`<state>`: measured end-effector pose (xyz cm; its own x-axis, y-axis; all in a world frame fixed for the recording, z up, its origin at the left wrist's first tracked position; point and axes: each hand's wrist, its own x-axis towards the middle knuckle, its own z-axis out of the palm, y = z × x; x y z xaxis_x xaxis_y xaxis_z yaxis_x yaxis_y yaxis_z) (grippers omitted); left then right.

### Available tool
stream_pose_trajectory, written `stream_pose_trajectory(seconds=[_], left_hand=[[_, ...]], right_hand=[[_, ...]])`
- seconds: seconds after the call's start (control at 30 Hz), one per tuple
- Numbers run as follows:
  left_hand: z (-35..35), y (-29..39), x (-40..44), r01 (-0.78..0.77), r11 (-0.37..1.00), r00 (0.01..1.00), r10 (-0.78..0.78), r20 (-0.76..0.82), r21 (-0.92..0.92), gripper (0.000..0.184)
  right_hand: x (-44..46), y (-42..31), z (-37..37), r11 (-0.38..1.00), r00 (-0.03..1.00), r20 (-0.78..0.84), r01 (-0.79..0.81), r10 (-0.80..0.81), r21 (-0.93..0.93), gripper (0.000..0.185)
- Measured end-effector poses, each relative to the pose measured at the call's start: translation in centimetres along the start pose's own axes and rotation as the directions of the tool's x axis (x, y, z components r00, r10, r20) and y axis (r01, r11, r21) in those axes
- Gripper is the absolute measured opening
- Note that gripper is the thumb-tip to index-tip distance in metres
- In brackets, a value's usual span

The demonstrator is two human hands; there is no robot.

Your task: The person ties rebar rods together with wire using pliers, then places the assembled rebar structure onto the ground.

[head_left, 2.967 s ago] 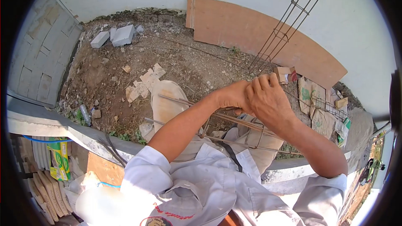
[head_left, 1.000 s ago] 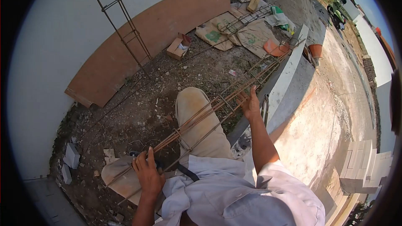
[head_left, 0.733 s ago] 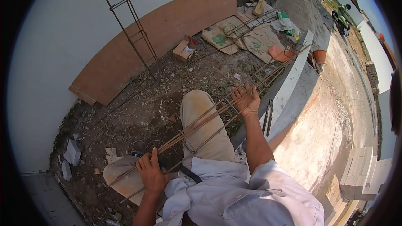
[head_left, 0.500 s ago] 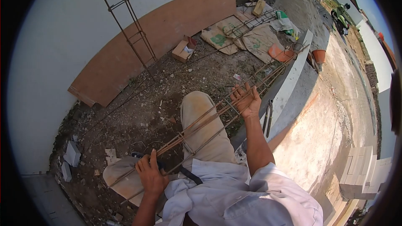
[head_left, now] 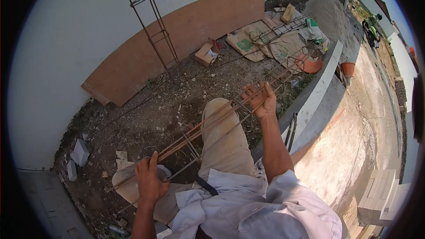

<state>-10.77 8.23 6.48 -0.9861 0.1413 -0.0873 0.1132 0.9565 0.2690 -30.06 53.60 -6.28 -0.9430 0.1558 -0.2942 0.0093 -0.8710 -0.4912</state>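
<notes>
A long rebar cage [head_left: 191,146], thin rusty bars joined by square stirrups, lies slantwise across my thighs. My left hand [head_left: 150,180] is closed around its near end above my left knee, thumb side up. Farther along, my right hand [head_left: 263,102] is palm up under the cage, fingers curled around the bars. The cage's far end reaches over the ground toward an orange-red piece [head_left: 310,63]. A pincer-like tool with dark handles [head_left: 291,132] rests on the concrete edge beside my right forearm.
A low concrete ledge [head_left: 319,82] runs along the right. Another rebar cage [head_left: 157,37] leans at the wall near a brown board [head_left: 186,35]. Paper sacks [head_left: 245,44], a small carton [head_left: 206,54], a sand pile [head_left: 327,13], an orange bucket [head_left: 348,69] and pale blocks [head_left: 377,194] lie around.
The view has shifted, so the surroundings sit farther right. Relative to the ground, both hands and the rebar cage have moved toward the lower left, with both hands still holding it.
</notes>
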Motion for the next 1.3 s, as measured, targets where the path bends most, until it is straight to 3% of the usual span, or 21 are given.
stream_pose_trajectory(seconds=[0.27,0.37,0.43,0.63,0.77,0.87,0.93,1.03,1.13,1.23,1.3], left_hand=[[-3.3,-0.3,5.5,-0.016,0.999,0.999,0.017,0.027,-0.039,0.100],[-3.1,-1.4,7.5,-0.030,0.998,0.999,0.031,0.014,-0.063,0.096],[-2.6,-2.3,8.9,-0.036,0.997,0.999,0.036,-0.001,-0.068,0.089],[-0.8,-5.8,14.5,-0.037,0.998,0.981,0.045,0.191,-0.048,0.062],[-0.3,-7.1,18.7,0.033,0.999,0.903,-0.017,0.428,-0.030,0.048],[1.3,-9.5,21.4,0.060,0.998,0.832,-0.061,0.552,0.020,0.045],[3.4,-11.7,22.8,0.113,0.993,0.807,-0.113,0.579,0.036,0.044],[4.6,-12.2,23.8,0.141,0.988,0.823,-0.149,0.548,0.058,0.050],[3.4,-10.8,23.2,0.083,0.981,0.927,-0.142,0.349,0.177,0.055],[2.0,-11.4,22.2,0.123,0.985,0.975,-0.143,0.171,0.119,0.072],[0.0,-11.7,20.4,0.142,0.986,0.980,-0.152,0.131,0.082,0.076]], right_hand=[[4.7,-1.0,2.0,0.998,0.997,-0.039,-0.067,0.066,-0.021,0.055],[7.6,-0.3,0.9,0.997,0.988,-0.128,-0.082,0.081,-0.003,0.056],[9.6,0.3,-0.2,0.994,0.984,-0.148,-0.104,0.100,-0.018,0.064],[14.3,3.4,-2.1,0.977,0.916,-0.363,-0.203,0.168,-0.060,0.078],[16.1,5.2,-1.9,0.937,0.824,-0.539,-0.307,0.175,-0.164,0.083],[18.2,7.6,-3.0,0.918,0.785,-0.588,-0.356,0.193,-0.173,0.082],[18.4,8.7,-3.3,0.890,0.816,-0.541,-0.385,0.204,-0.244,0.083],[20.2,10.0,-3.7,0.856,0.798,-0.577,-0.413,0.175,-0.312,0.094],[21.7,11.8,-4.1,0.818,0.727,-0.679,-0.450,0.104,-0.357,0.102],[22.5,13.0,-3.2,0.777,0.679,-0.733,-0.484,0.044,-0.401,0.109],[23.0,13.9,-2.9,0.741,0.692,-0.720,-0.512,0.056,-0.435,0.112]])
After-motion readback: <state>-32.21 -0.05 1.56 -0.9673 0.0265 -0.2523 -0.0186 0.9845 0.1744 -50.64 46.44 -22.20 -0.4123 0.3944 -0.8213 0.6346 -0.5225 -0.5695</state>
